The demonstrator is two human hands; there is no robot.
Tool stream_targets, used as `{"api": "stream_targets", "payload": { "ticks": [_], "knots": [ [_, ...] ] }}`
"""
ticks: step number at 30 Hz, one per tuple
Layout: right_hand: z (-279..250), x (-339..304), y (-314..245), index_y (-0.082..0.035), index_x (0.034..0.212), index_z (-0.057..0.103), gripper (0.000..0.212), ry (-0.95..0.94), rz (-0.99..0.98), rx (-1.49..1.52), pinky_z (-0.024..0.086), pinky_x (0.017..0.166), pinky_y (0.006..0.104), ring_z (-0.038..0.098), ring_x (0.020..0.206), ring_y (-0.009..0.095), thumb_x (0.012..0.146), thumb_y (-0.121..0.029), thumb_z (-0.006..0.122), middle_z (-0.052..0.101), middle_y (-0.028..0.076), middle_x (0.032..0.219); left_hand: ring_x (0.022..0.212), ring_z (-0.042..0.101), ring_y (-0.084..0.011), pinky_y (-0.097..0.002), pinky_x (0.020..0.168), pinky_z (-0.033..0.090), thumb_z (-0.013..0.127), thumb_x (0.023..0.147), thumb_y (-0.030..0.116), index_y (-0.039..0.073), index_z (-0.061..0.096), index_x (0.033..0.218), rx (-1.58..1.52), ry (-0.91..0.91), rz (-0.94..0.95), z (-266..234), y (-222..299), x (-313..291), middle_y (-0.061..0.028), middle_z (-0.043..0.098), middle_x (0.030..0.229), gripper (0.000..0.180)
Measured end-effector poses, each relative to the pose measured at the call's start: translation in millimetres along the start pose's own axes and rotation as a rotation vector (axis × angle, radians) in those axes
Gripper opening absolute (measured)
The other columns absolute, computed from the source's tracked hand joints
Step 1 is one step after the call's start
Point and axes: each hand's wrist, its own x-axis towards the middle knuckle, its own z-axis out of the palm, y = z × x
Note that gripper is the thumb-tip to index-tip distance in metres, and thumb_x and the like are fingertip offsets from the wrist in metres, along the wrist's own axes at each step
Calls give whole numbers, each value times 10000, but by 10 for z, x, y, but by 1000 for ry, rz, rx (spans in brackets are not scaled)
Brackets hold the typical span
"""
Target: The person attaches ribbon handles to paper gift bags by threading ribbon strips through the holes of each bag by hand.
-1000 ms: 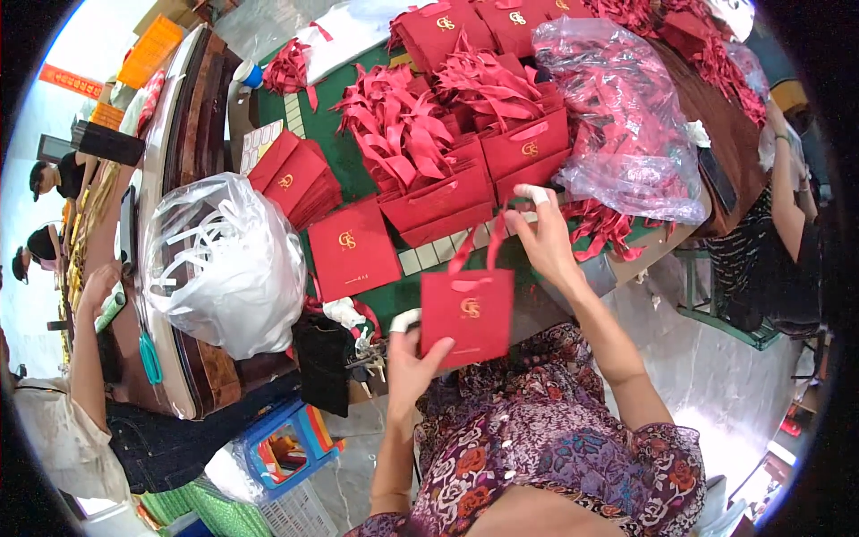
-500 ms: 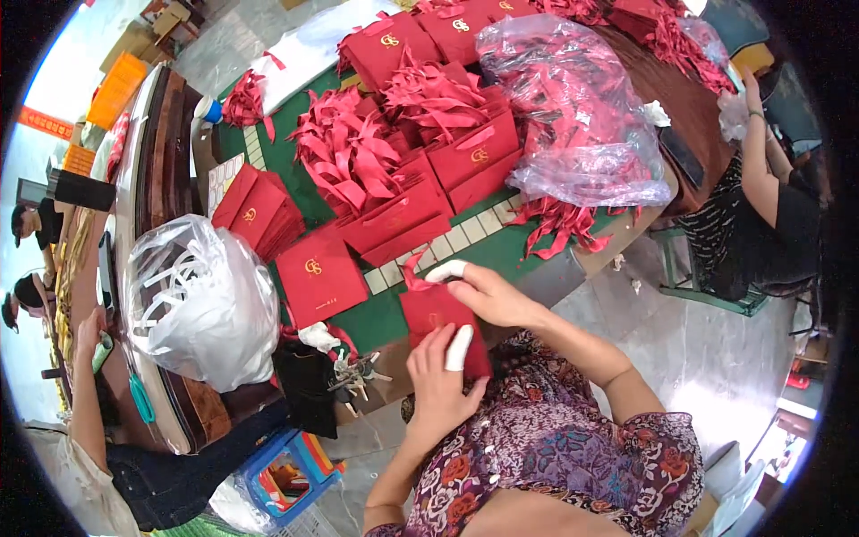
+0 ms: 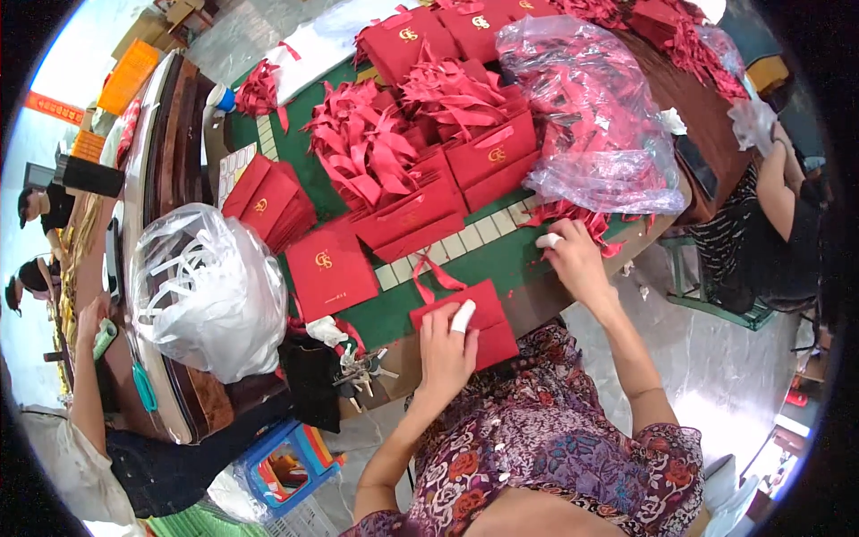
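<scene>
My left hand (image 3: pixel 447 351) grips a flat red gift bag (image 3: pixel 490 333) at the table's near edge, white cover on one finger. A red ribbon handle (image 3: pixel 437 274) loops up from the bag's top onto the green surface. My right hand (image 3: pixel 577 266), also with a white-covered finger, is beside the loose red ribbons (image 3: pixel 616 250) that spill from under a clear plastic bag (image 3: pixel 601 116). Its fingers are curled together; what sits between their tips is too small to make out. Just left lies another red bag (image 3: pixel 331 273), flat, with a gold emblem.
Stacked red bags (image 3: pixel 492 157) with heaped ribbons stand behind on the green table. A white plastic bag (image 3: pixel 215 295) bulges at the left, near keys (image 3: pixel 360 371) and black cloth. Other people sit at both sides: one arm (image 3: pixel 88 367) left, another's arm (image 3: pixel 775 192) right.
My right hand has left the red bag and moved right and away, to the loose ribbons. The bag in my left hand now lies more exposed, its ribbon loop spread out above it.
</scene>
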Motion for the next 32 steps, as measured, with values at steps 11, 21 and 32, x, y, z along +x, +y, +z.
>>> {"api": "stream_targets", "payload": {
  "ticks": [11,21,32],
  "knots": [
    [-19,-30,-609,-41,899,654,113,-75,-89,138,465,712,438,569,835,352,808,-78,710,566,140,861,1054,516,-336,-437,853,418,812,716,169,39,653,1125,142,-31,-86,-21,-225,231,-137,588,1099,457],
    [397,-124,-1037,-33,898,659,138,-104,87,388,494,697,437,606,794,342,814,-124,721,618,137,826,909,622,-353,-430,834,466,767,774,109,41,682,993,-148,-41,-255,-178,-251,304,-155,667,888,245],
    [332,-73,-1058,-21,878,648,121,-172,169,391,535,683,402,662,757,290,790,-68,716,656,142,799,925,644,-322,-418,852,478,722,816,73,58,705,1066,-191,-30,-267,-151,-161,316,-141,694,921,251]
  ]
}}
